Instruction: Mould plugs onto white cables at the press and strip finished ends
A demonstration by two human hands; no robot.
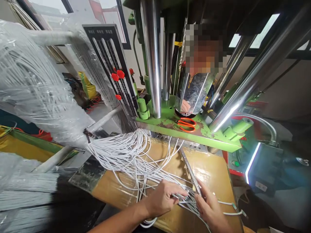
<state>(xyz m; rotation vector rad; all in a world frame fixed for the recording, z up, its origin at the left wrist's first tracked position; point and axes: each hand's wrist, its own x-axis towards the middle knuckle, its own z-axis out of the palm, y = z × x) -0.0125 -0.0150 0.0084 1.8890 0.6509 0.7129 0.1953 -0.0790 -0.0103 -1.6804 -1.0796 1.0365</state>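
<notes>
A large bundle of white cables (121, 152) spills over a brown-covered work surface (213, 165). My left hand (161, 199) is closed, thumb and fingers pinched on a white cable near its small greyish end (181, 195). My right hand (210, 205) grips the near end of a long narrow metal bar (188, 165), which slants away toward the machine. Small pale pieces stick out along the bar's left side. More cables run beneath and between both hands, and connector ends (239, 212) lie right of my right hand.
Beyond the work surface stands a green press base (167, 121) with shiny steel columns (152, 64). Orange-handled scissors (187, 124) lie on it. At left, plastic-wrapped cables (46, 84) hang from a rack. A lit lamp (252, 163) stands at right. A reflection of a person shows in the central cylinder (191, 94).
</notes>
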